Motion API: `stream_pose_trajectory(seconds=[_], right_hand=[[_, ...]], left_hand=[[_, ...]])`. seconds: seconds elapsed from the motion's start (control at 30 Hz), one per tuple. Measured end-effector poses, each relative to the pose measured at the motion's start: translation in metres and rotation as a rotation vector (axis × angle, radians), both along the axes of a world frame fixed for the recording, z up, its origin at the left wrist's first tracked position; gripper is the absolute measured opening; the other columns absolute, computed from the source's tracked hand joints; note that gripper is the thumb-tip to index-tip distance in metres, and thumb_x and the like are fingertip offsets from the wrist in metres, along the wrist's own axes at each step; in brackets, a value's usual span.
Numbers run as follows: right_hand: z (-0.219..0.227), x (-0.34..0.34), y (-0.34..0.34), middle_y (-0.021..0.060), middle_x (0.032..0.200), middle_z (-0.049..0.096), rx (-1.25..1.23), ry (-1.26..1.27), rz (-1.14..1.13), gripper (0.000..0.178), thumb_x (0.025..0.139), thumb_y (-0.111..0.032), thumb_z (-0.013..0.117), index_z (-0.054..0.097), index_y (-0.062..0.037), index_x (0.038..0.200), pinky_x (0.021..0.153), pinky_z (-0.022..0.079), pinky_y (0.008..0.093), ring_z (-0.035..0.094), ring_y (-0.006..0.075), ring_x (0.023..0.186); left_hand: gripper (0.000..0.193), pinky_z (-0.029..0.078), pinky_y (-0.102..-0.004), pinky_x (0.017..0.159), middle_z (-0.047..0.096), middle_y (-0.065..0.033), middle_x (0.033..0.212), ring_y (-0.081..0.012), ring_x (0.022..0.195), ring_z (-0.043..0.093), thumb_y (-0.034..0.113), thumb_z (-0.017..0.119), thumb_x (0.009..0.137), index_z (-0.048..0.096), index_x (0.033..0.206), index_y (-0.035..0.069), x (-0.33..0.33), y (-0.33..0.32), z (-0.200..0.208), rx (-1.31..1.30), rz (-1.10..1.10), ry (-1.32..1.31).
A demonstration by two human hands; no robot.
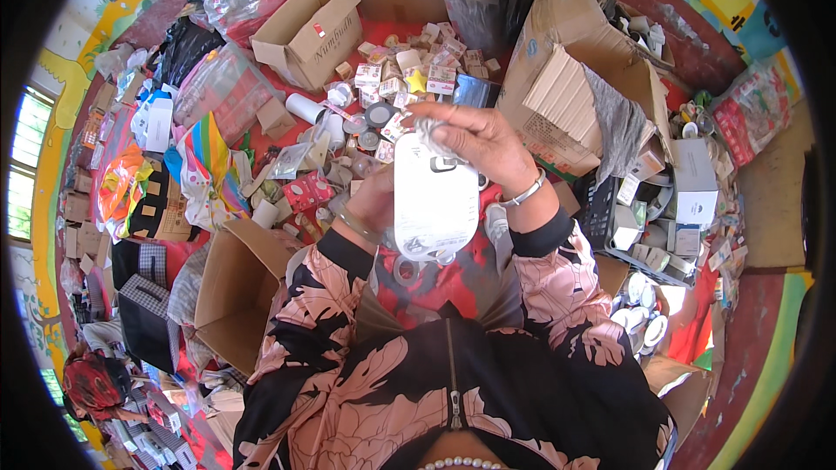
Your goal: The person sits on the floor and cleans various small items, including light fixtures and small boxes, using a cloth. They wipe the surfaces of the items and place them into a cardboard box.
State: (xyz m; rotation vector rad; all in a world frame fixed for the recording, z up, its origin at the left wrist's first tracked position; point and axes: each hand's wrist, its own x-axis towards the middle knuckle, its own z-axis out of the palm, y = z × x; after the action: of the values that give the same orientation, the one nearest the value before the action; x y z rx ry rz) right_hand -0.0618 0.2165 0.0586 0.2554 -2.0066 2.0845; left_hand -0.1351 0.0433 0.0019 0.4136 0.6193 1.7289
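In front of my chest I hold a flat white container (pixel 435 200) with rounded corners, its long side running away from me. My left hand (pixel 370 200) grips it from the left edge and from behind; most of those fingers are hidden. Above its far end, my right hand (pixel 475 139) is closed on a crumpled whitish wad (pixel 427 134), perhaps cloth or thin plastic, pressed against the container's top. Small printed boxes (pixel 392 87) and round lids (pixel 380 115) lie in a heap just beyond my hands.
An open cardboard box (pixel 306 35) stands at the far left, a large torn carton (pixel 566 78) at the far right. Nearer, another open carton (pixel 235 296) is by my left arm. A black crate (pixel 601 218) of packages and several white discs (pixel 640 313) lie right.
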Motion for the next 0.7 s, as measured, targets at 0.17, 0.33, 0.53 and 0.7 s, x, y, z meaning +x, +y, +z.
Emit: stream_pose_trajectory(seconds=[0.17, 0.33, 0.53, 0.7], right_hand=[[-0.028, -0.015, 0.02, 0.0067, 0.102, 0.062, -0.376, -0.071, -0.607, 0.026, 0.092, -0.008, 0.047, 0.057, 0.0005, 0.115, 0.083, 0.044, 0.0222, 0.058, 0.012, 0.09], [-0.008, -0.006, 0.001, 0.0023, 0.108, 0.057, -0.047, 0.199, -0.624, 0.032, 0.091, -0.013, 0.049, 0.05, -0.0067, 0.122, 0.073, 0.049, 0.0212, 0.054, 0.0082, 0.088], [-0.027, -0.007, -0.054, 0.0186, 0.132, 0.042, 0.725, 0.198, -0.496, 0.038, 0.086, -0.006, 0.045, 0.046, -0.0037, 0.123, 0.105, 0.024, 0.0448, 0.034, 0.0364, 0.127], [-0.014, -0.001, -0.063, 0.0188, 0.132, 0.042, 0.796, 0.29, -0.331, 0.042, 0.084, -0.008, 0.05, 0.045, -0.002, 0.125, 0.105, 0.025, 0.044, 0.035, 0.0336, 0.127]], left_hand=[[0.045, 0.048, -0.0397, 0.088, 0.053, -0.0144, 0.121, -0.0271, 0.107, 0.055, 0.019, 0.051, 0.085, 0.044, 0.124, -0.002, -0.012, 0.001, -0.011, 0.109, 0.218, -0.199], [0.042, 0.044, -0.0445, 0.093, 0.05, -0.016, 0.124, -0.0301, 0.11, 0.053, 0.019, 0.044, 0.09, 0.04, 0.126, -0.003, -0.026, 0.001, -0.017, 0.28, 0.312, -0.29], [0.041, 0.038, -0.0403, 0.098, 0.051, -0.0132, 0.123, -0.0266, 0.113, 0.05, 0.026, 0.037, 0.094, 0.042, 0.125, 0.0, -0.034, 0.011, -0.016, 0.182, 0.61, -0.164], [0.044, 0.036, -0.0393, 0.099, 0.051, -0.0105, 0.123, -0.0249, 0.113, 0.049, 0.032, 0.038, 0.093, 0.043, 0.124, 0.002, -0.029, 0.008, -0.01, 0.0, 0.689, -0.147]])
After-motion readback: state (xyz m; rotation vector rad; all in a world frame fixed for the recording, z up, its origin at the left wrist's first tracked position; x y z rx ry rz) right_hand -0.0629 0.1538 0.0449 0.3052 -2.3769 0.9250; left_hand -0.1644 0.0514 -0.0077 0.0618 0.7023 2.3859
